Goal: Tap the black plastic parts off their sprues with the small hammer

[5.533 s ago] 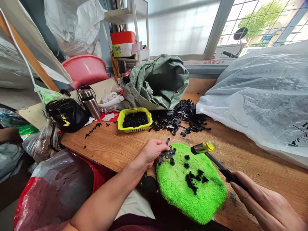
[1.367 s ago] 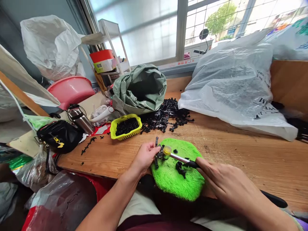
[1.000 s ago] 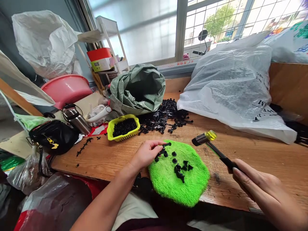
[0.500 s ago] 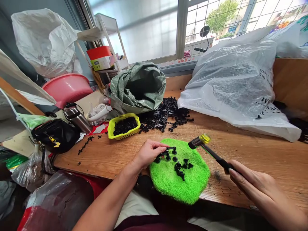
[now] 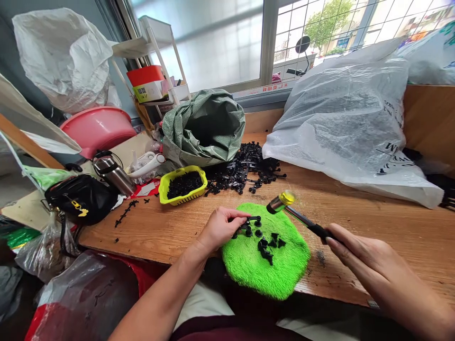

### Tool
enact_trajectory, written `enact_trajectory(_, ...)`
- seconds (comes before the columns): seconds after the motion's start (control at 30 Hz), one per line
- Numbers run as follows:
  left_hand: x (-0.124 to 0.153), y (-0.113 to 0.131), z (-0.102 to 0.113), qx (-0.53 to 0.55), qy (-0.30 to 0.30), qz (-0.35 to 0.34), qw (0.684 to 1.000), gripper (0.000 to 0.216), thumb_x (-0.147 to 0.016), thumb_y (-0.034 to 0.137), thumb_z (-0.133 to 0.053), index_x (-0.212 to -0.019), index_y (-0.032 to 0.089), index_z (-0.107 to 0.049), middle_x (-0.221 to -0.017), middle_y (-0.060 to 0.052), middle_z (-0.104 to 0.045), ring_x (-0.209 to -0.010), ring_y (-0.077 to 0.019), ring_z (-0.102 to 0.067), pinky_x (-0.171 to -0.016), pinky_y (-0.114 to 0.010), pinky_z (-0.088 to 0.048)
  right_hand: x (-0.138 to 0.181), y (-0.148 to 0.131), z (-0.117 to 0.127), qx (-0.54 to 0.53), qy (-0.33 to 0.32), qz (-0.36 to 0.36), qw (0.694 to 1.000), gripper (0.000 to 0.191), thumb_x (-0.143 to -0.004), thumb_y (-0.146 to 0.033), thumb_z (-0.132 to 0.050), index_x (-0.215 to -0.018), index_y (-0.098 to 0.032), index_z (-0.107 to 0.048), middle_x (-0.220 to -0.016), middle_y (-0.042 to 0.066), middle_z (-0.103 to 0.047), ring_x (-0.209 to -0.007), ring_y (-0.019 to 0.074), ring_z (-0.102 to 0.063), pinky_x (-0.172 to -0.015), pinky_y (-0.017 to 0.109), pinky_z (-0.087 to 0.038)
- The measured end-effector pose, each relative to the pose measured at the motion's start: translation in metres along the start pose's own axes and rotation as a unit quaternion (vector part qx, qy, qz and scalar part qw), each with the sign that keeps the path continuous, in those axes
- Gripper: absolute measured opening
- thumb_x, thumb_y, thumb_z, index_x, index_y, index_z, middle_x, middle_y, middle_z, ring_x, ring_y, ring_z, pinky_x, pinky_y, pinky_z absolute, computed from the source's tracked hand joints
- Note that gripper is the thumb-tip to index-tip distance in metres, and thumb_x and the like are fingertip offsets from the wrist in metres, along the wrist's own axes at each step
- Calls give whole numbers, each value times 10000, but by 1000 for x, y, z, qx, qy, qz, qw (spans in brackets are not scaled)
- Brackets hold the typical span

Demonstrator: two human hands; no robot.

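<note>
Black bracket [image 5: 253, 218], pinched in the closed fingers of the left hand [image 5: 224, 225] over the green cloth's far-left edge [image 5: 270, 282], would best lie flat and steady (fingertips clear of any blow) so the hammer [image 5: 300, 219], gripped by the right hand's wrapped fingers [image 5: 337, 232], could land squarely.

Daylight enters through the window [image 5: 220, 47] across the top, overexposing the outdoor view [image 5: 329, 28] at upper right. Shadow darkens the lower centre beneath the desk [image 5: 384, 215]. The yellow hammer tip [image 5: 287, 197] is slightly blurred, and wide-angle distortion stretches the frame's edges.
</note>
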State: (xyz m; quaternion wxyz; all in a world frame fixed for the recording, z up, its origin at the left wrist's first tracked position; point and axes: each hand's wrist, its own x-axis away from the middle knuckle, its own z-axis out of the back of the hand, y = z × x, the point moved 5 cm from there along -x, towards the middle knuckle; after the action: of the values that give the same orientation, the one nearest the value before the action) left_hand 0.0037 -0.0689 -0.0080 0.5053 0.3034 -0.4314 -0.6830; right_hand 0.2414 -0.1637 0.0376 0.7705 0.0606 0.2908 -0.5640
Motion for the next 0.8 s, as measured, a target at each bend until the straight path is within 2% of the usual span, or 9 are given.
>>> enact_trajectory(0.13,1,4,1,-42,-1,-24,999,295,-771,238,-539,-969,149,-739,-693,-43,-709,-553,-99,-505,-513,-199,-350,-10,-10,-5,5,-15,44,999,312,-978,-366,-243,-848,-234,-494,-605,15,-635,-494,207,-613,-407,288,-396)
enact_trajectory(0.23,2,8,2,-93,2,-24,995,294,-776,231,-527,-974,181,-738,-771,-41,-734,-636,-127,-576,-574,-212,-405,-14,-16,-12,25,-48,79,995,282,-945,-277,-239,-782,-248,-467,-497,-17,-552,-409,208,-562,-373,308,-307)
enact_trajectory(0.3,3,10,2,-130,2,-19,991,291,-781,239,-522,-970,202,-740,-788,-36,-740,-674,-143,-604,-604,-222,-425,-15,-19,-11,26,-40,94,994,276,-942,-276,-245,-780,-248,-468,-521,-15,-562,-429,202,-572,-378,298,-308)
enact_trajectory(0.4,3,12,3,-159,3,-23,987,288,-787,257,-520,-971,224,-740,-837,-35,-746,-718,-160,-628,-644,-237,-442,-14,-18,-8,2,-20,73,997,229,-952,-285,-270,-854,-234,-471,-611,4,-604,-486,194,-591,-409,283,-346)
enact_trajectory(0.57,1,10,2,-153,-5,-24,988,289,-776,240,-526,-965,211,-743,-868,-51,-744,-741,-176,-633,-676,-259,-443,-8,-14,-32,4,-71,72,995,233,-884,-214,-285,-816,-230,-506,-515,3,-586,-419,221,-575,-374,300,-340)
enact_trajectory(0.63,0,8,3,-107,-6,-22,994,272,-776,242,-534,-930,180,-750,-829,-58,-740,-724,-171,-620,-658,-254,-434,-6,-10,-36,0,-61,68,996,271,-910,-242,-267,-824,-229,-524,-573,25,-631,-479,227,-614,-399,294,-391)
enact_trajectory(0.7,-1,5,6,5,13,0,1000,263,-788,255,-531,-898,151,-746,-802,-57,-729,-681,-147,-598,-626,-237,-423,-5,-5,-33,-11,-41,56,998,324,-952,-313,-246,-836,-232,-537,-662,47,-677,-558,223,-649,-429,280,-436)
enact_trajectory(0.73,0,4,9,82,25,18,996,256,-789,255,-535,-902,142,-736,-804,-52,-722,-660,-130,-587,-610,-225,-417,-5,-3,-30,-19,-31,49,998,350,-967,-356,-239,-847,-232,-543,-696,50,-690,-587,214,-659,-445,268,-454)
enact_trajectory(0.8,0,2,12,238,42,53,969,229,-757,231,-583,-922,134,-709,-808,-40,-710,-632,-98,-574,-601,-201,-417,-3,4,-23,-33,-15,32,999,413,-979,-428,-213,-856,-233,-555,-736,54,-703,-630,199,-670,-474,244,-479)
